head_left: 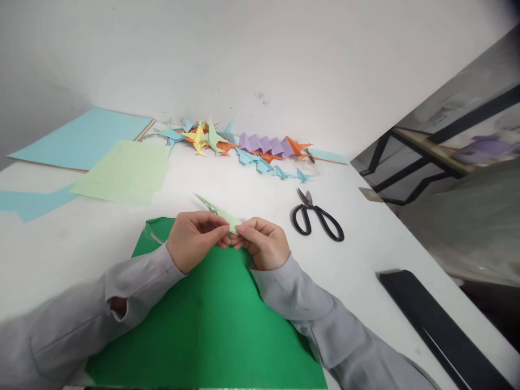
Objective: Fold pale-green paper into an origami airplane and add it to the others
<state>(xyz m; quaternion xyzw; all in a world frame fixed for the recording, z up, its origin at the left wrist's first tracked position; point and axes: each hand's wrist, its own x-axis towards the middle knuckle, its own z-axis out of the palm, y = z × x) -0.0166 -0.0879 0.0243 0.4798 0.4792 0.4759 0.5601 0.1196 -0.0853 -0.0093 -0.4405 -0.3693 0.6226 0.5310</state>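
A small folded piece of light green paper (pixel 225 216) is pinched between both hands above the far edge of a green board (pixel 219 325). Its narrow pointed end sticks out to the upper left. My left hand (pixel 195 238) grips the paper's lower middle with thumb and fingertips. Close beside it, my right hand (pixel 266 242) pinches the right end, the fingertips of both hands nearly touching. The fingers partly hide the lower edge of the paper.
Black-handled scissors (pixel 314 214) lie right of the hands. Folded paper figures (pixel 209 138) and a purple pleated strip (pixel 264 145) line the wall. Light green sheets (pixel 122 172) and blue sheets (pixel 89 138) lie at left. A long black object (pixel 442 330) rests at the right.
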